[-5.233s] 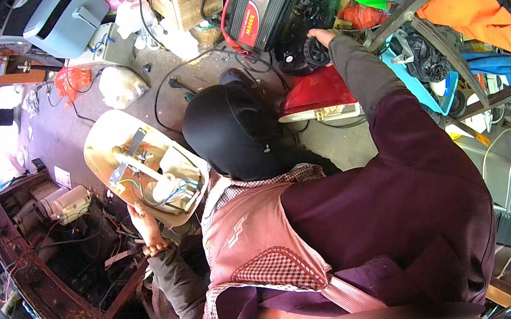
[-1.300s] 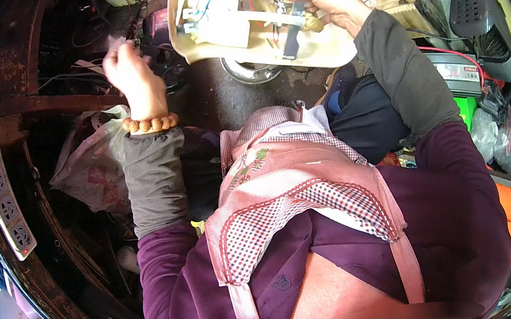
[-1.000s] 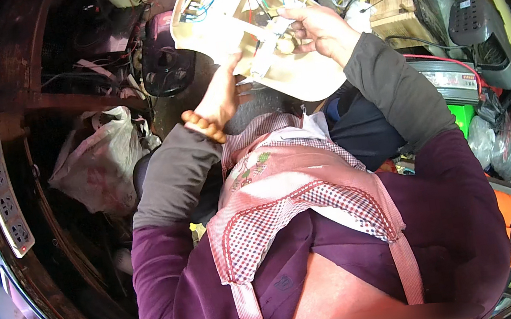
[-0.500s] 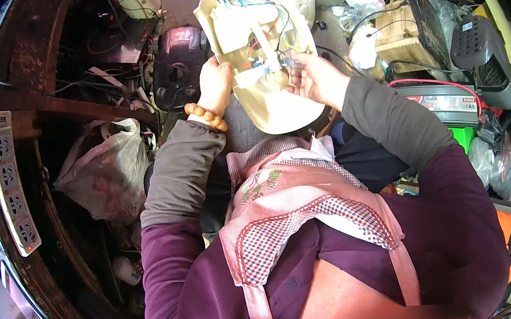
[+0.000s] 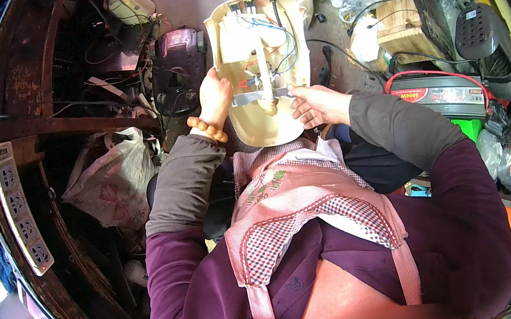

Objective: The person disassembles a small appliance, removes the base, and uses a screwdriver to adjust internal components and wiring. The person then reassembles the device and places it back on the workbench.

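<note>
A cream plastic appliance housing [image 5: 264, 131] lies open side up in front of me, with coloured wires and a pale tube [image 5: 262, 60] inside. My left hand [image 5: 215, 96], a beaded bracelet at its wrist, is closed on the housing's left edge. A flat grey metal strip [image 5: 253, 97] runs crosswise over the inside, passing the lower part of the tube. My right hand [image 5: 320, 105] pinches the right end of that strip between thumb and forefinger, its other fingers loosely curled. Whether the strip is fastened cannot be made out.
A dark upturned plastic base [image 5: 179, 72] lies left of the housing. A black plug and cord [image 5: 325, 66] rest to the right, near a wooden block [image 5: 403, 24]. Farther right is a silver power inverter [image 5: 446, 100]. A white bag [image 5: 112, 186] and a power strip [image 5: 21, 209] are at left.
The housing has turned from a tilt to nearly straight and come slightly nearer. The metal strip now shows plainly across it, with my right hand at its end.
</note>
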Demonstrator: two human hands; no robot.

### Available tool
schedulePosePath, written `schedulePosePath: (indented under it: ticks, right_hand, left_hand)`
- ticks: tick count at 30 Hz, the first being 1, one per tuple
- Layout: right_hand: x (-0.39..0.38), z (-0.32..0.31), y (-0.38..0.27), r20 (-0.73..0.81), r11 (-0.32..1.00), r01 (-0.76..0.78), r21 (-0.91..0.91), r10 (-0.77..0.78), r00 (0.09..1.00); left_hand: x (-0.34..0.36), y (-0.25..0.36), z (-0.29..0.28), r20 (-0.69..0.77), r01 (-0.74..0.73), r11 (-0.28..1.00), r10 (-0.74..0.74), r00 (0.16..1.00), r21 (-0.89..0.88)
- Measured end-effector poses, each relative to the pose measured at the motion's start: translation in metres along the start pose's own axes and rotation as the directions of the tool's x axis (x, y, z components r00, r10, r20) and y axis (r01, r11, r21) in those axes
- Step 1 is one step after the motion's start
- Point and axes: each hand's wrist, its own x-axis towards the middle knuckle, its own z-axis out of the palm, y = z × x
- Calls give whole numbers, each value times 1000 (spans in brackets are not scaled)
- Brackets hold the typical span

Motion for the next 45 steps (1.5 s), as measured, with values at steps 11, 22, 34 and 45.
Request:
schedulePosePath:
  ticks: [11, 22, 34, 45]
  right_hand:
    - [-17, -15, -21, 144, 337, 271, -902, -358, 923]
    - [-36, -22, -56, 40, 179, 145, -973, -488, 872]
    - [-5, -27, -45, -108, 687, 250, -682, -433, 895]
    - [-2, -52, -61, -205, 705, 402, -584, -607, 768]
  left_hand:
    - [-14, 33, -5, 10, 188, 982, -188, 982, -20]
    - [-41, 63, -17, 49, 294, 930, -291, 956, -220]
    - [-33, 32, -16, 16, 251, 965, -253, 967, 76]
    - [-26, 52, -23, 42, 257, 966, -256, 966, -9]
